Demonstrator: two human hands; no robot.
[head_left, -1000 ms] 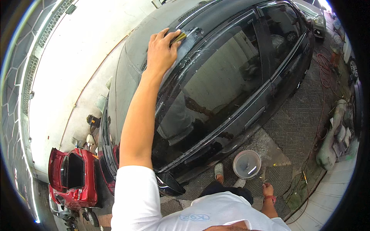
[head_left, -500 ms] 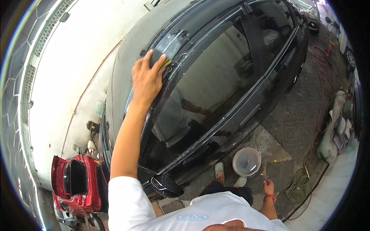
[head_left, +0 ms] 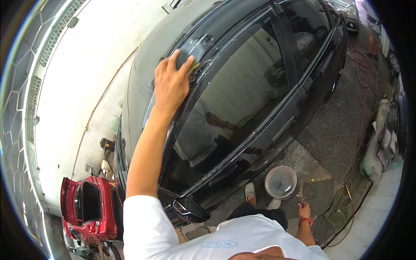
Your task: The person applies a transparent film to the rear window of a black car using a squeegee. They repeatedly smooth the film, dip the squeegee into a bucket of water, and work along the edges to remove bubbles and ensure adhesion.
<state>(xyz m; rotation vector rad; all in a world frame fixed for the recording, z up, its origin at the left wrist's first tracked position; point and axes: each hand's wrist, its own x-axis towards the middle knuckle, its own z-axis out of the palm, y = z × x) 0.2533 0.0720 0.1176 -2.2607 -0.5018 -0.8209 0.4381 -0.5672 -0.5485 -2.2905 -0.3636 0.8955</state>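
Observation:
My left hand point(head_left: 171, 84) presses against the roof edge of a black car point(head_left: 286, 125), above the side window point(head_left: 234, 86). Its fingers are closed on a sanding pad point(head_left: 193, 67), of which a dark face and a yellowish edge show. Just beyond the pad lies a dull, wet-looking grey patch point(head_left: 197, 47) on the roof rail. Down at my right side, my right hand point(head_left: 305, 211) hangs low with its fingers pinched together. What those fingers hold, if anything, is too small to make out. A red band circles that wrist.
A round bucket point(head_left: 281, 182) of cloudy liquid stands on the floor near my feet. The car's side mirror point(head_left: 190, 209) juts out close to me. A red car point(head_left: 93, 208) is at lower left. A red hose point(head_left: 362, 65) and a removed bumper point(head_left: 377, 143) lie at right.
My left hand has slid slightly forward and right along the roof edge with the sanding pad. The whole view has shifted a little. My right hand stays low at my side.

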